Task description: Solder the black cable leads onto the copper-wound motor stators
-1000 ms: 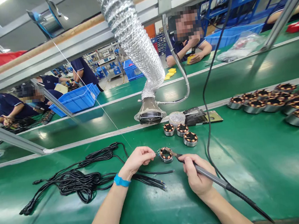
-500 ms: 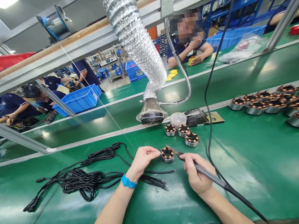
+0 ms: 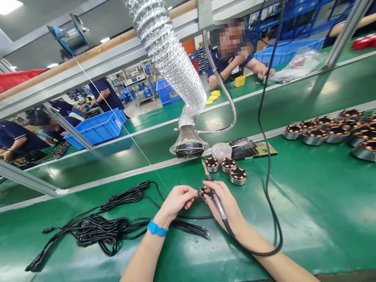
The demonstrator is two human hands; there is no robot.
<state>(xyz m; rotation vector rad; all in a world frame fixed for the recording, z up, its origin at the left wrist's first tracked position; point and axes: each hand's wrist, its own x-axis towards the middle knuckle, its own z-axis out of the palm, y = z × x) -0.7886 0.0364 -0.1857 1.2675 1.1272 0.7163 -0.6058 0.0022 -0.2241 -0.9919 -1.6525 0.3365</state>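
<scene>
My right hand [image 3: 225, 202] is wrapped round a soldering iron [image 3: 217, 198], its tip pointing up and away from me. The fingers of that hand also reach a motor stator [image 3: 203, 194] with copper windings, which they partly cover. Close to the stator's left side, my left hand [image 3: 180, 200] is closed in a pinch; what lies between its fingertips is too small to make out. Three more stators [image 3: 238, 177] stand just beyond, near a round pale container [image 3: 222, 151]. Black cables [image 3: 105, 231] lie bundled to the left, their stripped ends near my left wrist.
A fume extractor hood [image 3: 188, 142] hangs from a foil duct above the work. Many stators [image 3: 336, 134] are grouped at the right. The iron's black cord [image 3: 274, 203] loops beside my right arm. A thin strand runs down from a spool [image 3: 70, 36]. Across the bench a co-worker sits.
My right hand has moved left onto the stator, and the soldering iron has swung from pointing at the stator to pointing upward. My left hand stays beside the stator.
</scene>
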